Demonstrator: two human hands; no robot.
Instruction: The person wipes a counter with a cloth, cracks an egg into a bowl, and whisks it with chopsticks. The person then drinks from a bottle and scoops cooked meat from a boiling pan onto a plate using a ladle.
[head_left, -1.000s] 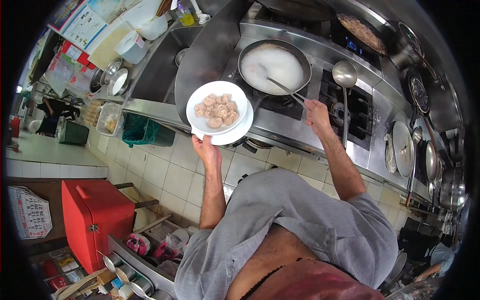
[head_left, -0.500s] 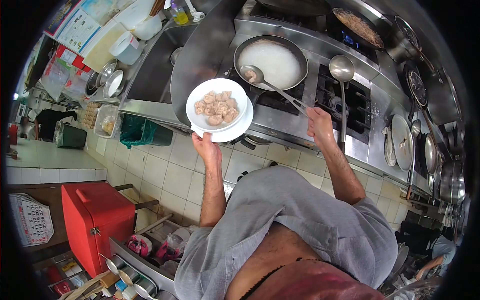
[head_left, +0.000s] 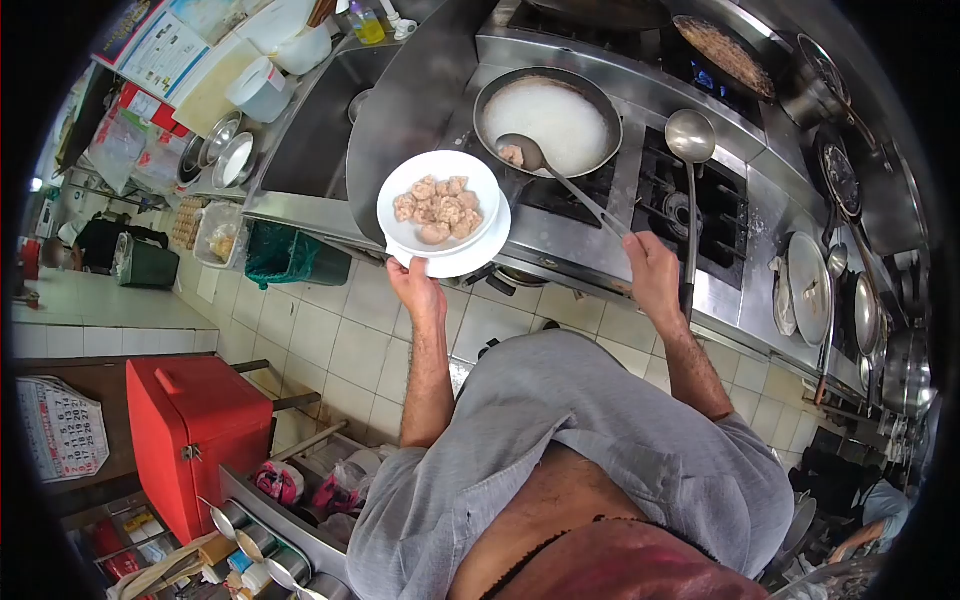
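Note:
My left hand (head_left: pixel 418 288) is closed on the rim of a white plate (head_left: pixel 480 262), with a white bowl (head_left: pixel 395 235) resting on it. Several lumps of pale brown meat (head_left: pixel 440 208) lie in the bowl. My right hand (head_left: pixel 655 272) grips the handle of a metal serving spoon (head_left: pixel 585 200). One piece of meat (head_left: pixel 512 155) sits in the spoon's head, at the near edge of a frying pan (head_left: pixel 618 120). White, foamy liquid (head_left: pixel 550 125) fills much of the pan, which stands on the stove.
A long ladle (head_left: pixel 690 150) lies across the burner (head_left: pixel 680 210) to the right. Behind it, another pan (head_left: pixel 725 60) of brown food stands near a blue flame. A sink (head_left: pixel 310 150) and green-lined bin (head_left: pixel 280 258) are at left. Another person's arm (head_left: pixel 860 540) shows at lower right.
The spoon has drawn back toward me with its piece of meat, from over the liquid to the pan's near rim. My right hand has moved lower. The plate and bowl stay in my left hand.

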